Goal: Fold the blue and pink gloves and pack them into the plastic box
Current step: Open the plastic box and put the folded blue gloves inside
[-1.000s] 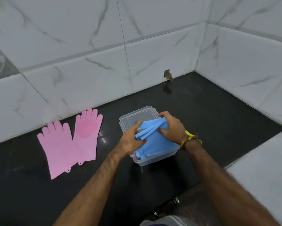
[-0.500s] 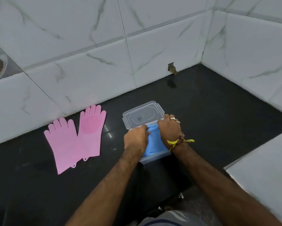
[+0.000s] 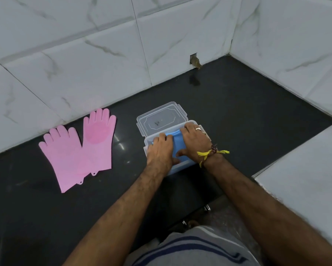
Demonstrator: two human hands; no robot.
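Observation:
The clear plastic box (image 3: 180, 168) stands on the black counter (image 3: 247, 120) in the middle of the view. Folded blue gloves (image 3: 177, 143) lie inside it, mostly covered by my hands. My left hand (image 3: 161, 150) presses down on their left part, fingers pointing away from me. My right hand (image 3: 194, 143), with a ring and a yellow wrist thread, presses their right part, thumb spread on the blue. Two pink gloves (image 3: 80, 148) lie flat side by side to the left of the box, fingers toward the wall.
The box's clear lid (image 3: 159, 118) lies flat just behind the box. White marble-look tiled walls (image 3: 103, 54) close the counter at the back and right. A white ledge (image 3: 305, 169) sits at the right front. A small notch (image 3: 193, 59) shows in the back wall.
The blue gloves were bunched above the box in both hands; they are now down inside it, with both hands flattened on top. The pink gloves have not moved.

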